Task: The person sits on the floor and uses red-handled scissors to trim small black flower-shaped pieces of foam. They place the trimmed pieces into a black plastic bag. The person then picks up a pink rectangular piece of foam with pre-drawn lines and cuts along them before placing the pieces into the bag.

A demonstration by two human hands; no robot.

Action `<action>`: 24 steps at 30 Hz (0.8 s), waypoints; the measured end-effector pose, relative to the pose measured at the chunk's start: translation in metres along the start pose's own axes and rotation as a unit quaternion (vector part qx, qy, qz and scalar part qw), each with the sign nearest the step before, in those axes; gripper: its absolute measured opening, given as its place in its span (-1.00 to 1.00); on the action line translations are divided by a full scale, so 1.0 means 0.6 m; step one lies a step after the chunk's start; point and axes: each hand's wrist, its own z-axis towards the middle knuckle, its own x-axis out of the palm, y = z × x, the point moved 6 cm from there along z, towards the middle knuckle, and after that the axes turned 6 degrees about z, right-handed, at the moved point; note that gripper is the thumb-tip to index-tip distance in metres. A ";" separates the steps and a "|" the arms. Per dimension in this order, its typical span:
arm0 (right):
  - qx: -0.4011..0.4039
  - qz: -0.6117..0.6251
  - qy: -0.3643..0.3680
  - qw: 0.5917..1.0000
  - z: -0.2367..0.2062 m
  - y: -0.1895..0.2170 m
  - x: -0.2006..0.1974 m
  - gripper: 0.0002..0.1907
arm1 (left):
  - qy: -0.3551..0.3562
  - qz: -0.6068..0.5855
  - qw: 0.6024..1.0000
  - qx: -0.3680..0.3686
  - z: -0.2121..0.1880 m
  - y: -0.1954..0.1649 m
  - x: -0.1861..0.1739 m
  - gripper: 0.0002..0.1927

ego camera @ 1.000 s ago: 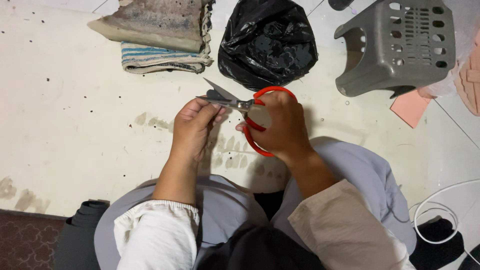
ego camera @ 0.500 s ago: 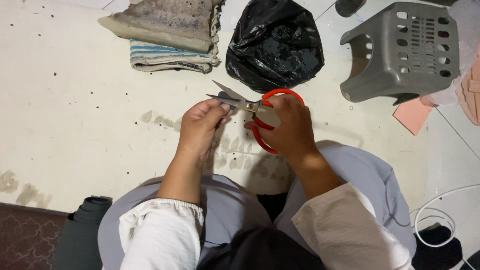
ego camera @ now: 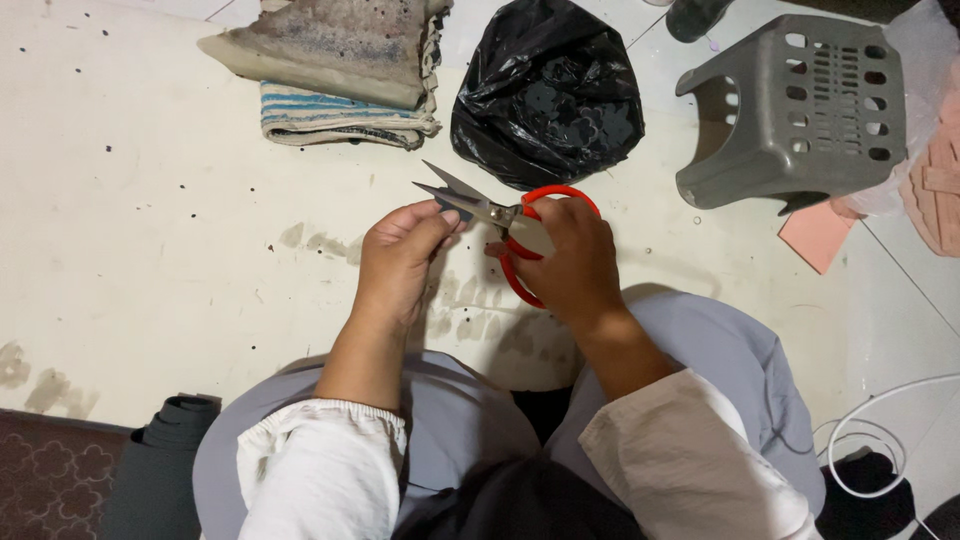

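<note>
My right hand grips red-handled scissors with the blades parted and pointing left. My left hand is curled beside the blades, its fingertips pinching a small dark piece right at the cutting edges. Both hands hover low over a pale floor, above my knees in grey trousers. What the small piece is cannot be told; my fingers cover most of it.
A black plastic bag holding dark cut-out shapes lies just beyond the scissors. Folded worn cloths lie at the upper left. An overturned grey plastic stool is upper right, with pink pieces beside it. White cable curls at lower right.
The scissor blades have opened a little wider. My hands have stayed at the same spot over the floor; the view has shifted slightly.
</note>
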 end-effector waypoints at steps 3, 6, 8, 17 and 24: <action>0.018 -0.004 -0.004 1.000 -0.002 -0.009 0.004 -0.39 | 0.003 -0.012 1.000 0.002 -0.001 -0.004 0.002 -0.86; 0.093 0.024 0.003 0.995 -0.005 -0.033 0.014 -0.45 | 0.017 -0.018 1.000 -0.012 -0.003 -0.006 0.007 -0.85; 0.169 0.126 0.007 0.978 -0.008 -0.054 0.025 -0.55 | 0.033 -0.051 0.998 -0.031 -0.004 -0.004 0.011 -0.84; 0.295 0.501 0.040 0.813 -0.014 -0.062 0.048 -0.87 | 0.150 0.078 0.984 0.050 -0.007 -0.013 0.033 -0.69; 0.348 0.462 0.060 0.814 -0.008 -0.046 0.060 -0.80 | 0.136 0.123 0.983 0.031 -0.013 -0.027 0.031 -0.77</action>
